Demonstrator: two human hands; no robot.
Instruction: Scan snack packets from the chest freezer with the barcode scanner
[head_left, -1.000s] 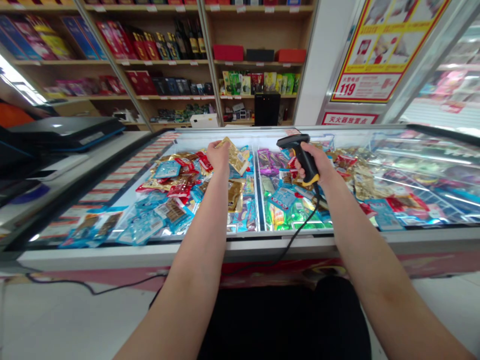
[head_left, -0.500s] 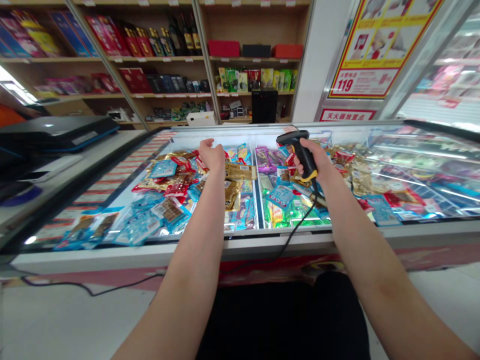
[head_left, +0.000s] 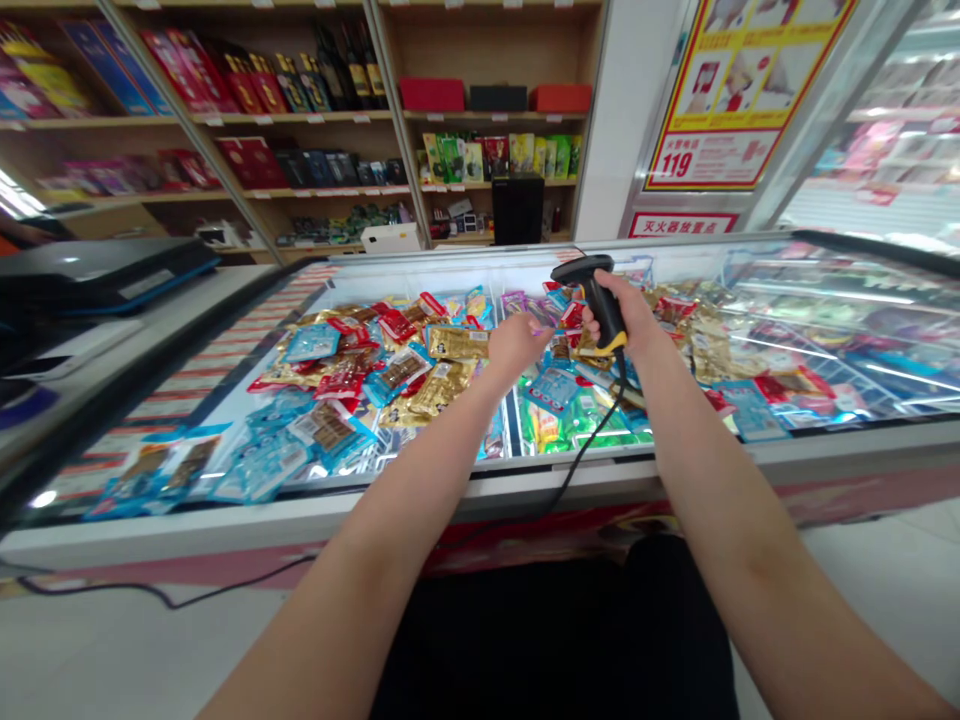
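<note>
Over one freezer (head_left: 862,445), right hand (head_left: 628,318) grips one barcode scanner (head_left: 601,300), left hand (head_left: 516,346) beside.

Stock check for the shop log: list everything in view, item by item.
chest freezer: one, white with glass sides, across the front
snack packets: many, gold, blue, red, green, heaped inside the freezer
barcode scanner: one, black and yellow, in the right hand
scanner cable: one, black, running down over the freezer front
wooden shelves: one unit, light wood, behind the freezer
bottles: several, dark, top shelf
boxes: three, two red, one black, upper shelf
poster: one, yellow and red, upper right
left hand: one, bare, above the packets
right hand: one, bare, gripping the scanner
</note>
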